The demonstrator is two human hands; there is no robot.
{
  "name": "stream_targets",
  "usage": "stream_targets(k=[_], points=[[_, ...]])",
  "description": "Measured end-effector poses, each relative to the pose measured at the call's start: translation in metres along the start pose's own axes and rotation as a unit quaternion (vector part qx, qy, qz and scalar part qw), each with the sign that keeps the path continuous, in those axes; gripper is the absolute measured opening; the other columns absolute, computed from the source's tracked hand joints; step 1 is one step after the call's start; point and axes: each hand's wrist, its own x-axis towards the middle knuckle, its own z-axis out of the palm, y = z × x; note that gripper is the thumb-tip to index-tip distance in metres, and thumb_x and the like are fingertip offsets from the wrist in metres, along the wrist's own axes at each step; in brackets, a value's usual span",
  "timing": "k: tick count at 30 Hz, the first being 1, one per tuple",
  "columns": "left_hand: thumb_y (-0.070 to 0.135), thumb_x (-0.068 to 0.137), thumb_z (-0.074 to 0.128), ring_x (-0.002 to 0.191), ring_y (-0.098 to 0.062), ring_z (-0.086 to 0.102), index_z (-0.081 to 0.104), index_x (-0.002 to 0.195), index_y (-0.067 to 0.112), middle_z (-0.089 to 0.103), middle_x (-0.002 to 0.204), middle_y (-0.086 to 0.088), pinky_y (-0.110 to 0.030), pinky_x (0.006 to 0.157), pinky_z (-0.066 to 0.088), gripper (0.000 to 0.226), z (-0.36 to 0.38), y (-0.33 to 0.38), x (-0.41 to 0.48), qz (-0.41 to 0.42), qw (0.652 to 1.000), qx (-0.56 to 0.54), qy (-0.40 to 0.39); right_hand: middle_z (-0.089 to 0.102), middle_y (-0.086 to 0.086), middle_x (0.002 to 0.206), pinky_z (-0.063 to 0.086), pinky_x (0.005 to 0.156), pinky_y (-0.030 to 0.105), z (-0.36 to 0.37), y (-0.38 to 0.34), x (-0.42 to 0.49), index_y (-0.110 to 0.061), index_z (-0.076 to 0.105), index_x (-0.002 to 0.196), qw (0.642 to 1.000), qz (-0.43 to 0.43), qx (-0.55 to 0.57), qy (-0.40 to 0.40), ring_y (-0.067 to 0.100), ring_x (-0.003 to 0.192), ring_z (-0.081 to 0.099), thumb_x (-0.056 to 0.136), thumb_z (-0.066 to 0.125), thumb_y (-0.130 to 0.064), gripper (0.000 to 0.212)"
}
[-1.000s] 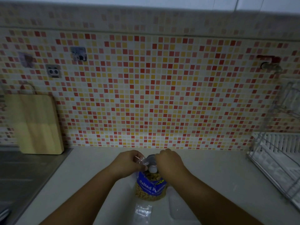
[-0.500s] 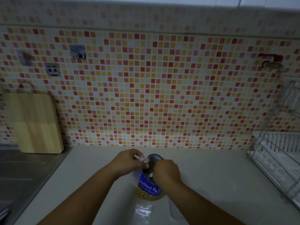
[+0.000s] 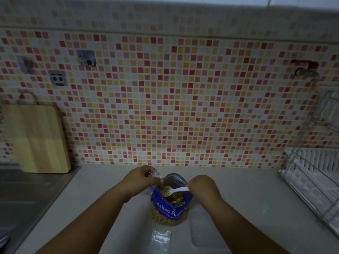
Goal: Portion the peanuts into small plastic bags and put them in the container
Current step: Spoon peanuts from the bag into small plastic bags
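A blue bag of salted peanuts (image 3: 170, 210) stands open on the counter in front of me. My left hand (image 3: 140, 178) pinches a small clear plastic bag (image 3: 156, 174) at the peanut bag's left rim. My right hand (image 3: 200, 186) grips the handle of a white plastic spoon (image 3: 177, 190), whose bowl carries peanuts just above the bag's mouth. A stack of empty small plastic bags (image 3: 161, 237) lies flat in front of the peanut bag. A clear container (image 3: 205, 233) sits on the counter to the right of that stack.
A wooden cutting board (image 3: 37, 138) leans on the tiled wall at the left, beside a steel sink surface (image 3: 23, 195). A wire dish rack (image 3: 315, 173) stands at the right edge of the counter.
My right hand has drawn back to the right, lifting the spoon out of the peanut bag with peanuts on it. My left hand stays holding the small bag.
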Motion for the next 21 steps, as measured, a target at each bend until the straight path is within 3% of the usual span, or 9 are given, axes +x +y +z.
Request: stream_targets(k=[3, 5, 11, 18, 21], points=[[0.027, 0.075, 0.076, 0.096, -0.016, 0.061, 0.061, 0.107, 0.019, 0.064, 0.103, -0.002, -0.028, 0.079, 0.052, 0.037, -0.003, -0.001, 0.001, 0.013, 1.000, 0.012, 0.008, 0.056, 0.011, 0.111, 0.044, 0.090, 0.028, -0.013, 0.001, 0.005, -0.006, 0.057, 0.125, 0.993, 0.012, -0.109, -0.039, 0.021, 0.102, 0.056, 0.095, 0.048, -0.022, 0.035], [0.024, 0.073, 0.077, 0.094, -0.013, 0.059, 0.060, 0.105, 0.023, 0.063, 0.102, 0.001, -0.024, 0.074, 0.051, 0.036, -0.004, 0.000, 0.001, 0.025, 0.999, 0.037, 0.006, 0.052, 0.010, 0.109, 0.041, 0.098, 0.028, -0.019, 0.006, 0.006, -0.007, 0.054, 0.129, 0.988, 0.003, -0.144, -0.056, 0.019, 0.099, 0.051, 0.097, 0.044, -0.022, 0.037], [0.023, 0.069, 0.080, 0.093, -0.009, 0.057, 0.055, 0.103, 0.030, 0.059, 0.104, 0.008, -0.017, 0.066, 0.047, 0.043, 0.005, 0.005, -0.001, 0.066, 0.988, 0.141, 0.001, 0.049, 0.007, 0.109, 0.040, 0.090, 0.027, -0.036, 0.015, 0.006, -0.011, 0.049, 0.132, 0.987, 0.038, -0.140, -0.075, 0.017, 0.092, 0.044, 0.097, 0.040, -0.020, 0.037], [0.028, 0.069, 0.079, 0.099, -0.014, 0.059, 0.056, 0.114, 0.030, 0.062, 0.114, 0.007, -0.029, 0.078, 0.055, 0.050, 0.021, 0.015, 0.000, 0.086, 0.967, 0.241, 0.005, 0.046, 0.006, 0.101, 0.043, 0.087, 0.028, -0.056, 0.018, 0.002, -0.009, 0.051, 0.129, 0.990, 0.033, -0.136, -0.035, 0.016, 0.084, 0.048, 0.096, 0.041, -0.021, 0.037], [0.031, 0.068, 0.079, 0.097, -0.014, 0.059, 0.056, 0.114, 0.031, 0.063, 0.113, 0.006, -0.033, 0.080, 0.057, 0.051, 0.027, 0.018, 0.003, 0.091, 0.963, 0.253, 0.003, 0.046, 0.007, 0.103, 0.042, 0.098, 0.030, -0.059, 0.016, -0.004, -0.008, 0.050, 0.131, 0.985, -0.005, -0.171, -0.021, 0.018, 0.092, 0.047, 0.097, 0.039, -0.020, 0.037]])
